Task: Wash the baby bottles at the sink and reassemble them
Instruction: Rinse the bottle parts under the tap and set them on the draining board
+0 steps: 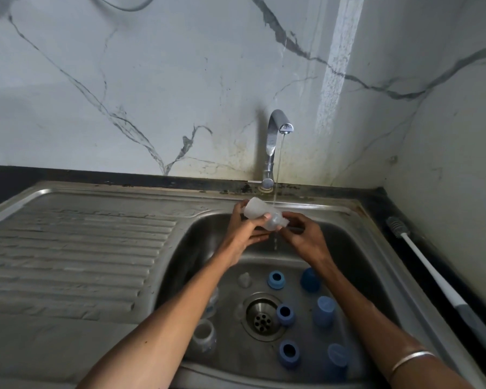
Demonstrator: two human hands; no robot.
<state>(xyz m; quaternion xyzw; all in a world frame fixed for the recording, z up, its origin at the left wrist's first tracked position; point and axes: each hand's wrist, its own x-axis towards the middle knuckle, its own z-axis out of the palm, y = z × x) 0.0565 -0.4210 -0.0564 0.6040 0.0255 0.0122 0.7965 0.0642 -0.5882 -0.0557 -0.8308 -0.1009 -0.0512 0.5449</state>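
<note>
The big metal sink [359, 234] holds blue rings, blue caps and clear bottles around the drain [263, 315]. Above the drain, under thin water from the tap [275, 136], the left hand [243, 234] wraps its fingers around a clear bottle [261, 214] lying sideways — the right hand [303, 237] pinches its neck end. A bottle brush [432, 270] lies right of the sink.

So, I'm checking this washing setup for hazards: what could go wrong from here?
The wet clear bottle, held over the basin by the left hand and right hand, could slip from the grip. The small clear teat lies loose near the open drain and might wash toward it. The thin stream from the tap may rinse poorly.
</note>
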